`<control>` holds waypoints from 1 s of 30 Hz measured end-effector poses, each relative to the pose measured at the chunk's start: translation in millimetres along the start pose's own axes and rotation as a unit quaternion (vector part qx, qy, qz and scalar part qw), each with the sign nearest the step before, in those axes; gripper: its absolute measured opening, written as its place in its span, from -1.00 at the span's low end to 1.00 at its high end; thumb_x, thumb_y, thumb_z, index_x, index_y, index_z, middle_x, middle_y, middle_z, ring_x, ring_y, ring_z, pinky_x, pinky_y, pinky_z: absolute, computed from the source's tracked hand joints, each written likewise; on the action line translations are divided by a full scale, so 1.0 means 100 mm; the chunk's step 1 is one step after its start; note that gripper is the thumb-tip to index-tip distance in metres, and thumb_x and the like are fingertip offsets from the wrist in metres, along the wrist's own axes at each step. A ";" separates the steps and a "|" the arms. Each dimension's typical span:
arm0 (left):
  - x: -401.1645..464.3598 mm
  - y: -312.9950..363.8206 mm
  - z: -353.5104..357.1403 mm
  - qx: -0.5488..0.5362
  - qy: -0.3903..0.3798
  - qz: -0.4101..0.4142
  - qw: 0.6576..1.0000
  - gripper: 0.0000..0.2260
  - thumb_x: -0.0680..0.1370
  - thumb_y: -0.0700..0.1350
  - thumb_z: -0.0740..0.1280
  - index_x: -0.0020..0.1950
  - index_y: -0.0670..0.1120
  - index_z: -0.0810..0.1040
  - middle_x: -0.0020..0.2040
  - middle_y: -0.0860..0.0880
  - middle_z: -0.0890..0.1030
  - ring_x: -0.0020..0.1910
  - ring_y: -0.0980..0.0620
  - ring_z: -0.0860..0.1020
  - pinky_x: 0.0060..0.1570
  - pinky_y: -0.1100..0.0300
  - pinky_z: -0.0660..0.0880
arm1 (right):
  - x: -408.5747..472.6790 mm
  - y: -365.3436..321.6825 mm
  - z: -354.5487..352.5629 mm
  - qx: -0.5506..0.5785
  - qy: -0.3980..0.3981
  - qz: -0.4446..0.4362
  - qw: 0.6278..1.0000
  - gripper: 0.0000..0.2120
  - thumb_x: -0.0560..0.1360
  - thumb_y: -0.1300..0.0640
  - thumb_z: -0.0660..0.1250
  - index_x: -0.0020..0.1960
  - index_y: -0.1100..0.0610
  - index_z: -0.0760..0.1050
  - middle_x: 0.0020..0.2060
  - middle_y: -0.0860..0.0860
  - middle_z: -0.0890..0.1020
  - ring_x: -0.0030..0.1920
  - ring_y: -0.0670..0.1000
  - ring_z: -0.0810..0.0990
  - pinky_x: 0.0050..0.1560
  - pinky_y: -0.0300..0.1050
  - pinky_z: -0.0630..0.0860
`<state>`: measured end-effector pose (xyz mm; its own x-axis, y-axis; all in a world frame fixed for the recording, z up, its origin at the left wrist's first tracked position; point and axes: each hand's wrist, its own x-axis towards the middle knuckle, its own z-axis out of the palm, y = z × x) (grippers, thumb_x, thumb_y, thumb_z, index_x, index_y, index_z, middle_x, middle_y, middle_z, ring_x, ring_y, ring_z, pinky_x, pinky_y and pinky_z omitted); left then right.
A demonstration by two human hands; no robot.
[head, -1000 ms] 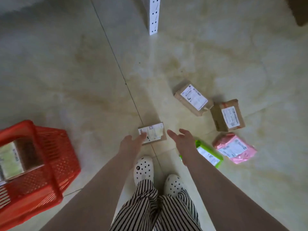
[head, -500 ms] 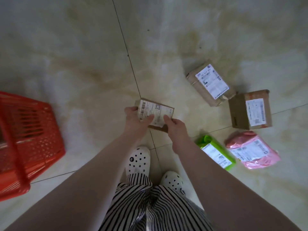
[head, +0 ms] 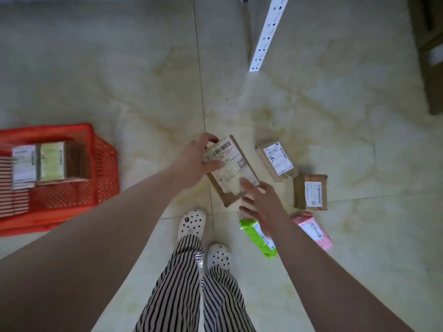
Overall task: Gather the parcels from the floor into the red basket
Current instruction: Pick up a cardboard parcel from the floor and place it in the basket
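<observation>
My left hand (head: 194, 161) grips a flat brown parcel (head: 233, 173) with a white label by its upper left end, lifted off the floor. My right hand (head: 262, 202) hovers at the parcel's lower right corner with fingers spread, holding nothing. The red basket (head: 103, 164) stands at the left with several parcels inside. On the floor to the right lie two brown boxes (head: 276, 160) (head: 310, 191), a green bag (head: 257, 238) partly under my right wrist, and a pink bag (head: 314, 230).
My feet in white clogs (head: 191, 222) and striped trousers stand below the hands. A white perforated post (head: 266, 34) rises at the top centre. Dark furniture (head: 429, 51) fills the top right corner. Pale tiled floor lies between basket and parcels.
The parcel has come up off the floor in both hands, then turned lengthwise. My right hand has let go and opened; the left still holds it. The basket has come back into view.
</observation>
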<state>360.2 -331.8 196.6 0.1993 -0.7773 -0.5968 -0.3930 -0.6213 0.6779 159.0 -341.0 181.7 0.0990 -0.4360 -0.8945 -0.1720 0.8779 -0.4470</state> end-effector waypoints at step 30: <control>-3.50 -3.18 -2.41 -0.403 0.194 -0.199 0.872 -0.61 0.47 0.08 0.43 0.24 0.04 0.44 0.09 -0.09 0.64 0.06 -0.02 0.61 0.11 0.07 0.52 | -2.02 1.88 4.25 -0.156 -0.169 0.015 0.973 -0.56 0.48 0.06 0.42 0.34 0.03 0.45 0.03 -0.02 0.69 0.04 0.01 0.65 0.22 -0.01 0.49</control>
<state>631.8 113.8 292.8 0.5254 -0.3628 -0.7697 0.5037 -0.5964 0.6250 523.2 -3.2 283.2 0.3965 -0.2743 -0.8761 -0.4632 0.7642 -0.4489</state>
